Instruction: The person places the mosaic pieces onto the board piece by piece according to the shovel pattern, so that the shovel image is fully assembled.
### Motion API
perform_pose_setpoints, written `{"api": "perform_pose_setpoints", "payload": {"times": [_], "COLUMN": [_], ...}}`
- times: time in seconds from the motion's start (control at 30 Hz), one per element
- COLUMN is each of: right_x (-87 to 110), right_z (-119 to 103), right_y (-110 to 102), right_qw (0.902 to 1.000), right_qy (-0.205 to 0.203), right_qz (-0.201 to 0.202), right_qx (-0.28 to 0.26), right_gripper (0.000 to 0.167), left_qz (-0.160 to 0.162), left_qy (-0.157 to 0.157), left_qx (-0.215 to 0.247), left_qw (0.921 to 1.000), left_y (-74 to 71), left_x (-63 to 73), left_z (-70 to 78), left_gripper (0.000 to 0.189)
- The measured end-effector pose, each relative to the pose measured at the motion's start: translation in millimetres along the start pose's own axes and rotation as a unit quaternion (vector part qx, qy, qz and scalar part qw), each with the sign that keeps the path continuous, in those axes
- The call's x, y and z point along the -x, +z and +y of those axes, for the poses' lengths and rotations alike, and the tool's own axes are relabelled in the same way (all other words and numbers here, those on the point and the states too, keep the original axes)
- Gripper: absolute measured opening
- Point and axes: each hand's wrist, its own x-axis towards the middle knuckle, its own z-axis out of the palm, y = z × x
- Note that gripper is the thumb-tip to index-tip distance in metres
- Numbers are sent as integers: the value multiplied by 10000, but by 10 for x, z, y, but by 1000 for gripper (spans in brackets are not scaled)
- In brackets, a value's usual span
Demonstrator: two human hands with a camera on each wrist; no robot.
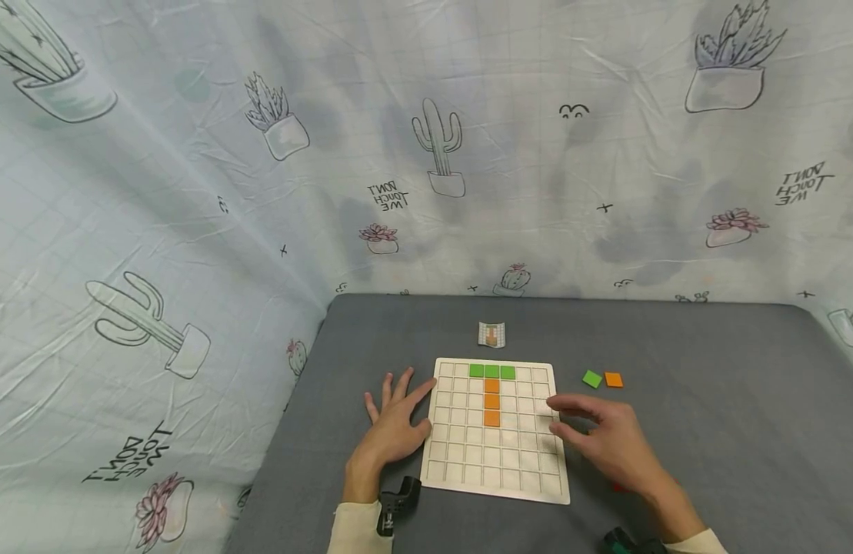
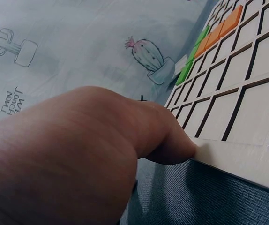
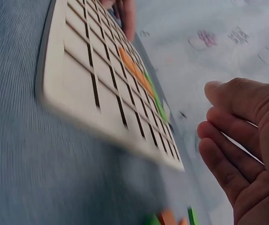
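A pale wooden grid board (image 1: 495, 493) lies on the grey tabletop. Three green square tiles (image 1: 491, 371) form a row at its far edge, with three orange tiles (image 1: 491, 401) in a column running down from the middle one. My left hand (image 1: 393, 432) rests at the board's left side, fingers spread; in the left wrist view its thumb (image 2: 172, 147) presses the board's rim. Beside the right edge hovers my right hand (image 1: 613, 442), thumb and fingers apart. Nothing shows between those fingers in the right wrist view.
A loose green tile (image 1: 592, 378) and a loose orange tile (image 1: 614, 380) lie right of the board. Beyond it is a small card (image 1: 491, 335) with a printed grid pattern. A red piece (image 1: 621, 487) peeks out by the right wrist. Cactus-print cloth (image 1: 440, 231) hangs behind the table.
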Motion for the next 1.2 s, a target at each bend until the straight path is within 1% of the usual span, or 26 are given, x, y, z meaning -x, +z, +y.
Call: {"api": "perform_pose_setpoints", "payload": {"times": [0.13, 0.3, 0.47, 0.67, 0.8, 0.93, 1.03, 1.2], "right_x": [113, 247, 372, 475, 483, 455, 405, 272], "right_z": [91, 242, 402, 596, 686, 736, 771, 843], "right_y": [-188, -421, -645, -857, -942, -998, -1019, -1030], "right_qw": [9996, 9992, 9978, 9966, 9953, 9952, 9956, 9952], "right_qy": [242, 260, 351, 411, 566, 563, 498, 518], "right_qz": [112, 299, 528, 697, 759, 720, 653, 481], "right_qx": [53, 61, 210, 168, 195, 344, 458, 679], "right_gripper": [37, 38, 40, 42, 41, 41, 40, 39], "left_qz": [-3, 7, 4, 11, 14, 22, 23, 19], "left_qy": [4, 29, 33, 18, 19, 14, 4, 5], "left_qx": [-11, -3, -10, -18, -3, 7, 1, 3], "left_qw": [10000, 10000, 10000, 10000, 10000, 10000, 10000, 10000], "left_y": [2, 5, 8, 8, 6, 7, 9, 8], "left_x": [2, 5, 5, 7, 9, 12, 17, 16], "left_z": [-3, -5, -3, -5, -5, -1, 3, 5], "left_gripper": [72, 71, 72, 71, 71, 71, 71, 71]}}
